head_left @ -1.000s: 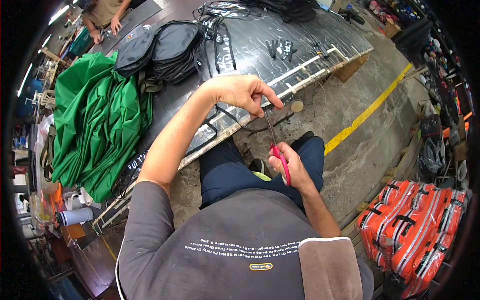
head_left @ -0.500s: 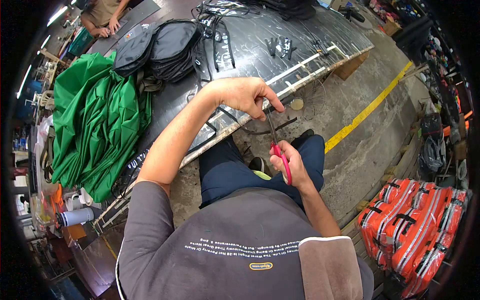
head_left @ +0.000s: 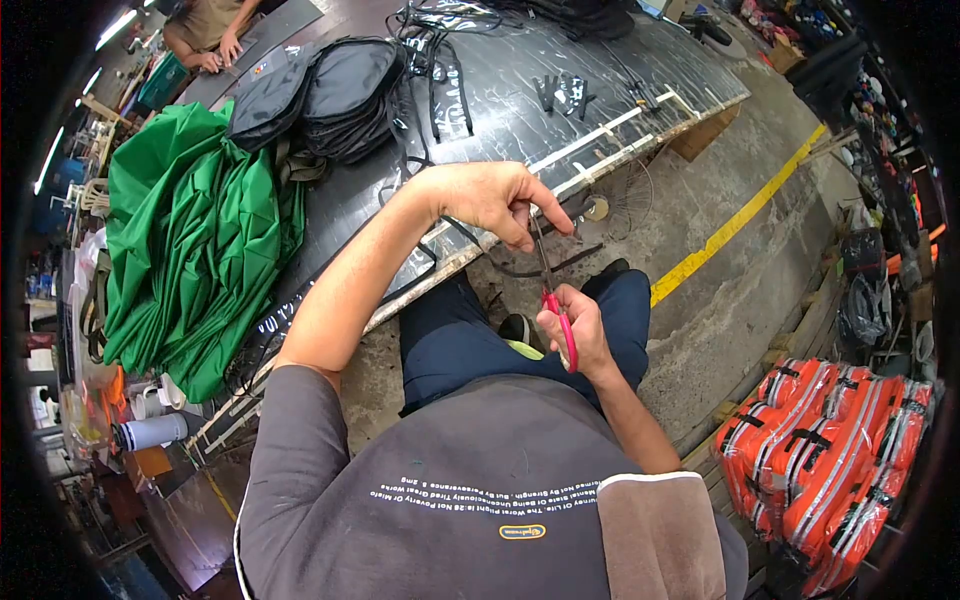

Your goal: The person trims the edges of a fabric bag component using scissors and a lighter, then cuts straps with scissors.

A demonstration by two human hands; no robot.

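My right hand (head_left: 578,328) is closed around a pair of scissors (head_left: 562,335) with pink handles, held below the table edge with the blades pointing up and away from me. Just above the blade tips, my left hand (head_left: 492,205) is bent over with thumb and forefinger pinched. A thin black strap (head_left: 555,268) hangs in a curve close to the blades and seems to run up into those fingers. The exact grip and the blade tips are partly hidden by the left fingers. More black strap (head_left: 455,228) lies along the table edge by my left wrist.
The dark-topped table (head_left: 500,135) carries stacked black bags (head_left: 345,95), several small black pieces (head_left: 562,95) and green fabric (head_left: 200,240) at its left. A co-worker's hands (head_left: 220,55) are at the far left. Wrapped orange bags (head_left: 825,460) sit at right.
The scissors and my right hand shift slightly left and down. My left hand dips a little, and the dangling black strap swings lower.
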